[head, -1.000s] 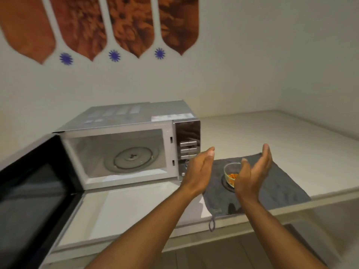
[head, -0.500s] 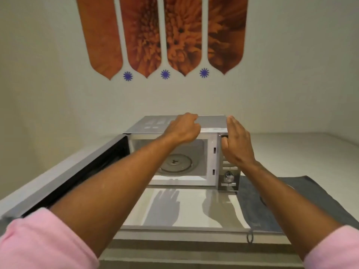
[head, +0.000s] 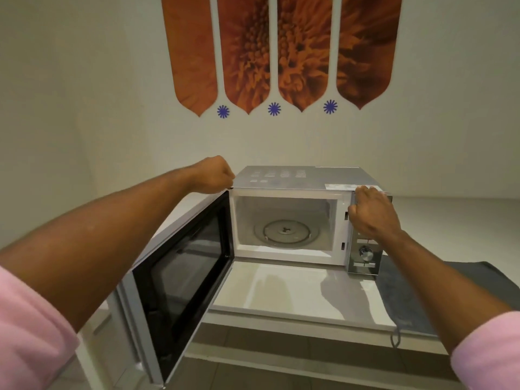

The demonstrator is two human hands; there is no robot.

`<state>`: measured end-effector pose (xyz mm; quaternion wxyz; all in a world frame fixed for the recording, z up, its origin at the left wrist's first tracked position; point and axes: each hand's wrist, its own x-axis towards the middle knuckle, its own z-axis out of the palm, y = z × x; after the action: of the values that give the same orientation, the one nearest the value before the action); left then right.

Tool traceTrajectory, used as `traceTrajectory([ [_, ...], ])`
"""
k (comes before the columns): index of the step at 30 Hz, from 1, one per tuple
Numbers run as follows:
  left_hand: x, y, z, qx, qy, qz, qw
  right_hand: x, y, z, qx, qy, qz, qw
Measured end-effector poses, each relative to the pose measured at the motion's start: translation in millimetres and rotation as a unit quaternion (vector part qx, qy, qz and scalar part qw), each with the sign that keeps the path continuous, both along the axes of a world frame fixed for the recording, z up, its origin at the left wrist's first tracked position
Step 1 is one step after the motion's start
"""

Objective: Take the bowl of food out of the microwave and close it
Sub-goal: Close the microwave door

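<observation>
The silver microwave (head: pixel 298 178) stands on the counter with its door (head: pixel 180 277) swung wide open to the left. Its white cavity holds only the glass turntable (head: pixel 287 230). My left hand (head: pixel 215 175) is a curled fist against the top left corner, right where the door hinges. My right hand (head: pixel 368 212) grips the top right front corner, above the control panel (head: pixel 364 253). The bowl of food does not show in this view.
A grey cloth (head: pixel 394 291) lies on the white counter (head: pixel 281 288) right of the microwave, partly behind my right forearm. Two walls meet in a corner to the left, and orange flower decals hang on the wall above. The open door overhangs the counter's front edge.
My left hand slid from the middle of the microwave's top to its left corner. My right hand closed on the top right corner. The view came closer and shifted right.
</observation>
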<state>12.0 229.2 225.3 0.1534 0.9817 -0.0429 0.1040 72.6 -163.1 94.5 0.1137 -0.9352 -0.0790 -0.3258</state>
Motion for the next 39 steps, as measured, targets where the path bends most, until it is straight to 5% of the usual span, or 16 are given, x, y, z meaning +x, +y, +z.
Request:
traceTrajectory([
  [10,-35.7,60.2,-31.0,0.005,0.050,0.031,0.998,-7.9,4.3,6.7,-0.012,0.029,-0.010,0.999],
  [22,-49.9,57.3,-48.2,-0.135,0.080,0.007,0.988,-13.9,5.5,10.3,-0.030,0.050,-0.025,0.998],
  [39,-9.9,-15.8,-70.9,-0.057,-0.023,-0.088,0.994,-14.7,-5.7,18.2,-0.029,0.050,0.000,0.998],
])
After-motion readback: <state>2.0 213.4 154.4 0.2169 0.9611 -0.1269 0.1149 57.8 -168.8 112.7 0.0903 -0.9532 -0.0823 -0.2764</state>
